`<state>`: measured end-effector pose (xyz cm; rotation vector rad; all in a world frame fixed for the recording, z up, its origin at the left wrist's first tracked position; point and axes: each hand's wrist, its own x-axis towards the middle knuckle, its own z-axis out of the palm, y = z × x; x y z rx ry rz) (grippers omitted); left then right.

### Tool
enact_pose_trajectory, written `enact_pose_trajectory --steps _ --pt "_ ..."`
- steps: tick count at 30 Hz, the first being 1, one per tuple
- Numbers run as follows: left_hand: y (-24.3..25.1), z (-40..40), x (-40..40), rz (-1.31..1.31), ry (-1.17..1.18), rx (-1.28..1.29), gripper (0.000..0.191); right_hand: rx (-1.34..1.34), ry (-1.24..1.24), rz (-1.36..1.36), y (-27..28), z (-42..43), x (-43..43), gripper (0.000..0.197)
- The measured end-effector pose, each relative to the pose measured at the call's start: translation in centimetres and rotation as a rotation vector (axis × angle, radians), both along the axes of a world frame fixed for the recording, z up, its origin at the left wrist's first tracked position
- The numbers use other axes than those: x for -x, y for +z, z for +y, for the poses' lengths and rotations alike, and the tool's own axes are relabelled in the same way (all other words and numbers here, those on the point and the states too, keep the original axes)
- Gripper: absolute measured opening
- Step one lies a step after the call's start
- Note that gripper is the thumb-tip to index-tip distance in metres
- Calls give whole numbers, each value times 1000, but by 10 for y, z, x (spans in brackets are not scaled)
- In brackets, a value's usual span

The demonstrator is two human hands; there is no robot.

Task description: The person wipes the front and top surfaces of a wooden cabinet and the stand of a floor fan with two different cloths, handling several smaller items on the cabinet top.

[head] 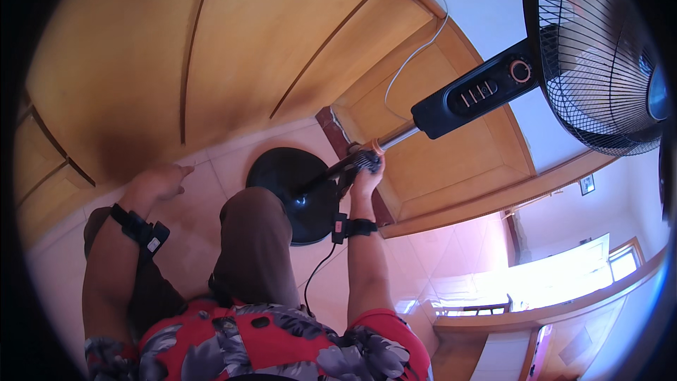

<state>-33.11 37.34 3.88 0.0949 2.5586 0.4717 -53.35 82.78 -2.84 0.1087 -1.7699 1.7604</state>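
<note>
A black pedestal fan [478,90] leans to the upper right, its wire-caged head at the picture's edge. Below its control panel a metal pole runs down past an orange-brown collar [376,146] to the round black base [288,196] on the floor. Just below the collar, my right hand [367,175] is closed around the pole and a dark bundle, which looks like a coiled cord. My left hand [161,185] holds nothing; its index finger points out over the tiles, low beside the wooden cabinet front [132,90].
Wooden panelling [449,153] stands behind the fan. A thin white cable [394,82] hangs down to the fan's neck. My knee [256,222] is bent close to the base. A bright doorway [560,275] and wooden furniture [460,346] lie at the lower right.
</note>
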Motion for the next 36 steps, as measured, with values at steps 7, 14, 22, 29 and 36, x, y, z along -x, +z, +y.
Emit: enact_pose_trajectory --steps 7,14,22,29,36 --pt "-8 -12 -9 12 -2 41 59 -55 65 106 119 -31 -27 59" --pt "-8 -13 -11 80 -28 56 58 -183 90 193 147 -13 -5 50" --pt "-9 -9 -9 117 -78 70 55 -25 187 -83 81 -29 -20 49" --pt "-17 -9 -5 111 -40 40 53 -159 70 154 5 -19 6 36" --pt "-13 -2 -1 86 -46 55 53 -227 -1 -305 -90 -7 -12 40"
